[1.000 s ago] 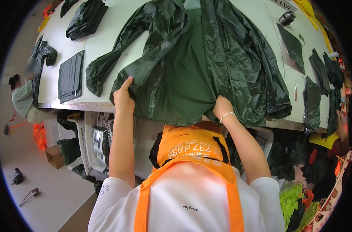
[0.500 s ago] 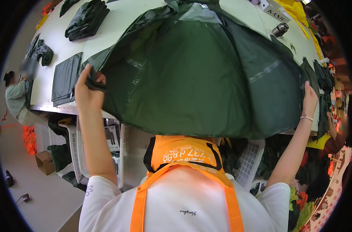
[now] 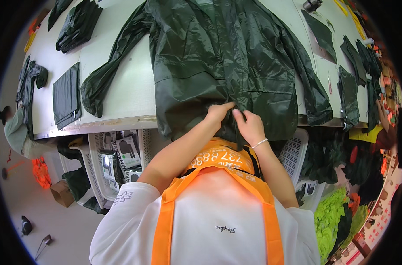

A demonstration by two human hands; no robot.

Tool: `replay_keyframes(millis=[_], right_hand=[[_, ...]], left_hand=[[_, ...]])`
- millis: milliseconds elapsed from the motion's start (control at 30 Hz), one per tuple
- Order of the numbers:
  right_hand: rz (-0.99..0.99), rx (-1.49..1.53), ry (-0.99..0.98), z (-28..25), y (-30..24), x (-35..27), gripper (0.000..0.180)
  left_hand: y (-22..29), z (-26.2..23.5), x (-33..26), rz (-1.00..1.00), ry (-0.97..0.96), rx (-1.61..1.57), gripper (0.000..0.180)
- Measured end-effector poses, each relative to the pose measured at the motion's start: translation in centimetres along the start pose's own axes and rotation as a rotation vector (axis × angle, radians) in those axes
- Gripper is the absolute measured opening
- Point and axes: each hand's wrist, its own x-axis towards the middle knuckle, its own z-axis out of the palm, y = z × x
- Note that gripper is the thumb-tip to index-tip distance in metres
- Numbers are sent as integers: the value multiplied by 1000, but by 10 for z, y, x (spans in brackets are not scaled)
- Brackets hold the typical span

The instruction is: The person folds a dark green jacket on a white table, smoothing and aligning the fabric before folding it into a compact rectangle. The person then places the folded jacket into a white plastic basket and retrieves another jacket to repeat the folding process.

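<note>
My left hand (image 3: 218, 113) and right hand (image 3: 250, 125) pinch the front hem of the dark green rain jacket (image 3: 227, 62), close together at its middle. It lies spread on the white table (image 3: 125, 88), bottom edge hanging over the near side, one sleeve (image 3: 110, 73) trailing left. A folded dark garment (image 3: 67, 96) lies farther left; white baskets (image 3: 121, 154) stand under the table.

White short-sleeved shirt, orange apron straps, and a thin bracelet (image 3: 259, 143) on the right wrist.
</note>
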Motion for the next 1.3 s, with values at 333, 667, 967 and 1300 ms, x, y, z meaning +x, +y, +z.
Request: replay_keyframes(millis=[333, 667, 967, 1300], right_hand=[[-312, -468, 79, 6, 2, 32, 11], [144, 780, 561, -82, 108, 68, 27], [-104, 774, -14, 30, 21, 48, 32], [-74, -45, 318, 9, 36, 40, 26]], left_hand=[[1, 2, -3, -72, -171, -87, 17], [2, -33, -3, -28, -233, -64, 17], [15, -19, -21, -81, -229, -343, 37], [4, -12, 1, -46, -178, -120, 30]])
